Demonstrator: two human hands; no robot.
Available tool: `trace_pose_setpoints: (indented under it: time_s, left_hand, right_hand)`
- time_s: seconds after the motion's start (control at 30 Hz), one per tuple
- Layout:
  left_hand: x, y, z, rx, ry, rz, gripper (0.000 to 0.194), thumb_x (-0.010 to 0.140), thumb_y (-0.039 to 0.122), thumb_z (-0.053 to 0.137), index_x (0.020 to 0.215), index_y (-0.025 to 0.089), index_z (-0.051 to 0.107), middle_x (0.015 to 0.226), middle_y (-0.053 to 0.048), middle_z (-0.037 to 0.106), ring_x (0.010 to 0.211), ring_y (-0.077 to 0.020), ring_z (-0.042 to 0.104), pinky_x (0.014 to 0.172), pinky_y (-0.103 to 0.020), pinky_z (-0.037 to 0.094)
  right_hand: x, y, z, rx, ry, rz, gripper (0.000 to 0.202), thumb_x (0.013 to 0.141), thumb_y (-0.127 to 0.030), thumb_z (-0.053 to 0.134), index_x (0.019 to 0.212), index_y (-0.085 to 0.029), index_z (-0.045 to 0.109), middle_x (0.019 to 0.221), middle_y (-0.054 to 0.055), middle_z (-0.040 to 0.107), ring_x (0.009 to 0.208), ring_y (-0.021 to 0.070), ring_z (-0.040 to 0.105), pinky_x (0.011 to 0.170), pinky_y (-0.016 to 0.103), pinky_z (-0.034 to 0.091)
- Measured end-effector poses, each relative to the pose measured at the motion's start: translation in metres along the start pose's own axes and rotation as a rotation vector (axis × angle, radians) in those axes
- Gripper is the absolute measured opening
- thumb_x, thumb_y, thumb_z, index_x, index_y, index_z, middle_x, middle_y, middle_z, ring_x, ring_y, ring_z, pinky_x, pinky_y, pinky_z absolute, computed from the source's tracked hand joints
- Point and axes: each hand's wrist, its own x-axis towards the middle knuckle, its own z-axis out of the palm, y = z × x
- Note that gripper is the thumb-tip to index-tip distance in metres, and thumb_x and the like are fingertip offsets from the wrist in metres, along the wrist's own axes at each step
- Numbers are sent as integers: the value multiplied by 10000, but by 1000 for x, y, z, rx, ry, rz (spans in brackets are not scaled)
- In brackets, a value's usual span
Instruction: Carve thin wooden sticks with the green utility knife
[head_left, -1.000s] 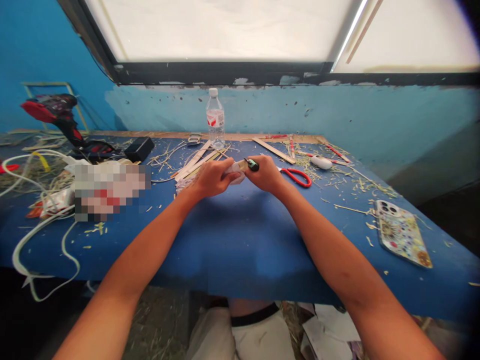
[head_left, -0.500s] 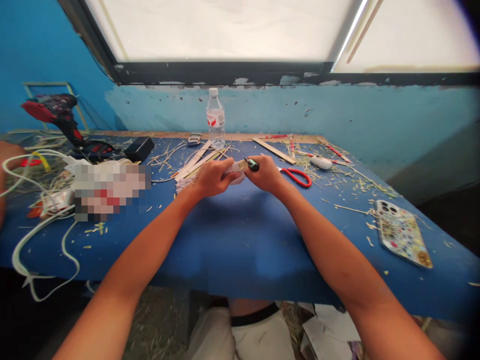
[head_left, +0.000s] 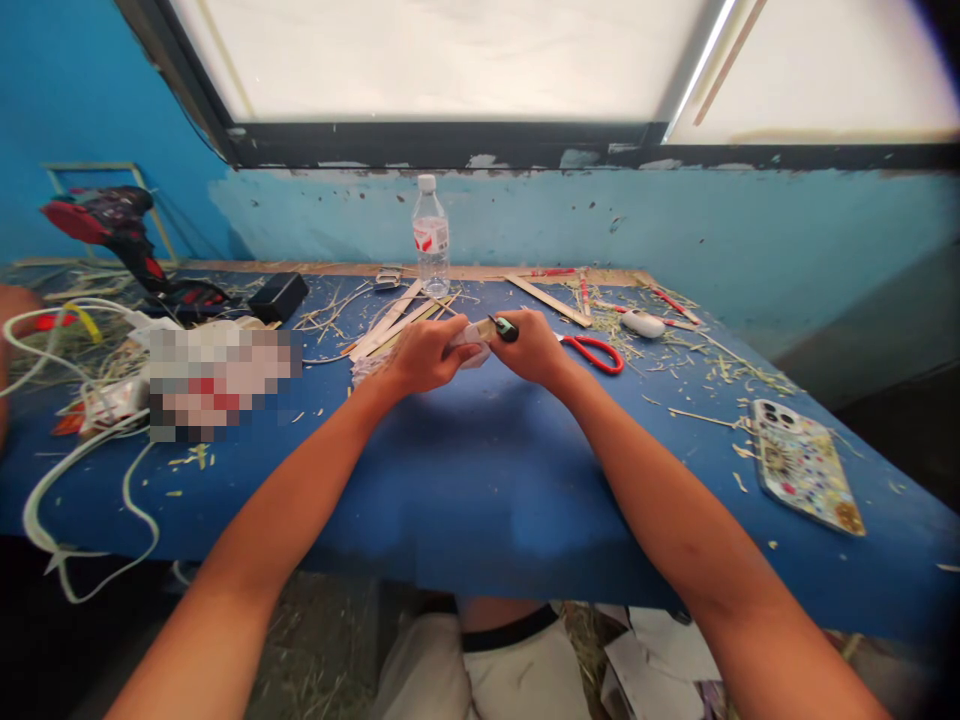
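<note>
Both hands meet above the middle of the blue table [head_left: 480, 480]. My left hand [head_left: 426, 356] is closed on a small whitish piece [head_left: 474, 352], its thumb pressed along it; the exact kind is unclear. My right hand [head_left: 531, 350] is wrapped around a tool with a dark, pale-green-marked handle [head_left: 505, 329]. The tool's working end lies against the whitish piece and is too small to make out. Just beyond my right wrist lie red-handled scissors [head_left: 600, 355], partly hidden by it. Wooden strips [head_left: 386, 325] lie behind my left hand.
A water bottle [head_left: 430, 240] stands at the back. A cordless drill [head_left: 120, 230], black box [head_left: 278, 297] and white cables [head_left: 45, 500] are at left, beside another person's arm [head_left: 15, 300]. A phone [head_left: 806, 465] and white mouse-like object [head_left: 643, 324] lie right, among shavings.
My hands, the whitish piece and the tool stay practically where they were. The other person's arm at the far left has shifted slightly.
</note>
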Motion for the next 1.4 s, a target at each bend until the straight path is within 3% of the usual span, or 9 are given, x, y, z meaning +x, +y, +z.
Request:
trace_pose_setpoints:
  time_s: [1.03,1.23,1.4]
  left_hand:
    - [0,-2,0,-3,1,15,316,923,505,540,777,230,486,640,-16,561,587,-178,481,586,-316,236]
    - [0,-2,-4,-52,31,23,327,940,500,507,765,233,436,644,-14,543,582,-167,452,590,-320,267]
    - [1,-4,-8,-68,57,22,343,938,523,503,764,236,436,626,-15,532,583,-170,458,587,-325,268]
  right_hand:
    - [1,0,0,-12,-1,-2,177,751,-248,541,612,-215,438,564,-42,427,598,115,312,594,298,234]
    - [3,-3,-12,-105,132,72,288,757,-268,569,575,-227,349,558,-39,336,606,120,264,591,315,204]
    - [3,-9,-23,-62,106,4,302,749,-257,559,560,-226,326,556,-44,289,608,111,254,584,313,202]
